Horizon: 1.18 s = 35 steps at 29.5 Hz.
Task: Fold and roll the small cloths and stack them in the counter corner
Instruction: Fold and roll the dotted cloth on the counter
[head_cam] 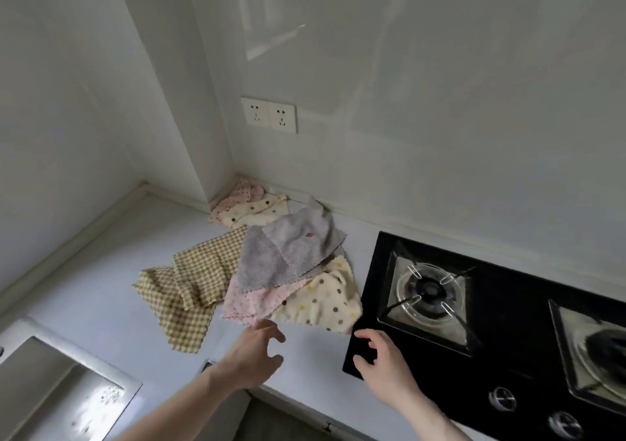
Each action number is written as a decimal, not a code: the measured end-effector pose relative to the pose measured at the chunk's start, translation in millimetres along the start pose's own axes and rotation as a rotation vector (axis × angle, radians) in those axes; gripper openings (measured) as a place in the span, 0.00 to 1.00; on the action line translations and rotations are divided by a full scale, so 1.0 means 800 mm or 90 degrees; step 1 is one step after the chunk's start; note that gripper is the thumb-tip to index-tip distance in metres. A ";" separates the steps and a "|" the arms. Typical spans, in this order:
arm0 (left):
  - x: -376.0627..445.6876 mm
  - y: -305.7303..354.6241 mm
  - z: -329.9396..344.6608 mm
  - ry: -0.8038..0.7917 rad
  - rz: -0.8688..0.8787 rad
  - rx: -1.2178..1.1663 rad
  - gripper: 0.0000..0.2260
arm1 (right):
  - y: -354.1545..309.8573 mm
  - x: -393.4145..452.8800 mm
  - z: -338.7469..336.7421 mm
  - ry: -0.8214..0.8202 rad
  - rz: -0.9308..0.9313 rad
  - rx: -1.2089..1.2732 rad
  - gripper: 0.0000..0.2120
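Note:
Several small cloths lie loose on the white counter (101,298). A yellow checked cloth (183,291) is on the left, two grey cloths (288,251) overlap in the middle, a pink dotted cloth (250,301) lies under them, and a cream dotted cloth (325,301) is beside the hob. Another pink cloth (237,193) and another cream dotted cloth (257,208) sit in the counter corner. My left hand (254,352) hovers just in front of the pink cloth, fingers loosely spread, holding nothing. My right hand (379,362) hangs over the hob's near left corner, fingers relaxed, empty.
A black gas hob (491,332) with two burners and knobs fills the right side. A steel sink (61,383) sits at the lower left. A double wall socket (269,114) is above the corner. The counter's front edge runs just under my wrists.

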State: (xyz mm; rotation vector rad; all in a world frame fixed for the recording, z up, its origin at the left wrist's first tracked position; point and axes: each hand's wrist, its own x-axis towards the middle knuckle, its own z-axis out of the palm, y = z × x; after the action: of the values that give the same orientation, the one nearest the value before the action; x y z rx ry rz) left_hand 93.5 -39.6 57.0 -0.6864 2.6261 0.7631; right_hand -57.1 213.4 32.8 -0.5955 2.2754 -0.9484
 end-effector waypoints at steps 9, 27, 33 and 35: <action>0.053 -0.033 0.028 -0.010 0.134 0.062 0.19 | -0.024 0.042 0.052 0.069 0.012 -0.127 0.21; 0.132 -0.094 0.137 0.313 0.336 0.081 0.23 | 0.071 0.115 0.127 0.335 -0.210 -0.252 0.02; 0.125 -0.095 0.145 0.380 0.428 0.058 0.12 | 0.082 0.113 0.130 0.351 -0.261 -0.169 0.03; 0.124 -0.096 0.148 0.405 0.446 0.039 0.11 | 0.084 0.112 0.131 0.355 -0.270 -0.141 0.04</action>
State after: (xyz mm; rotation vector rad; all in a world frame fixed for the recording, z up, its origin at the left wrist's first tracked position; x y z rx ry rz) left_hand 70.9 -64.6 -112.0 0.0701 3.5196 0.7032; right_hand -62.8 153.0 -108.2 -1.0460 2.8386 -1.1823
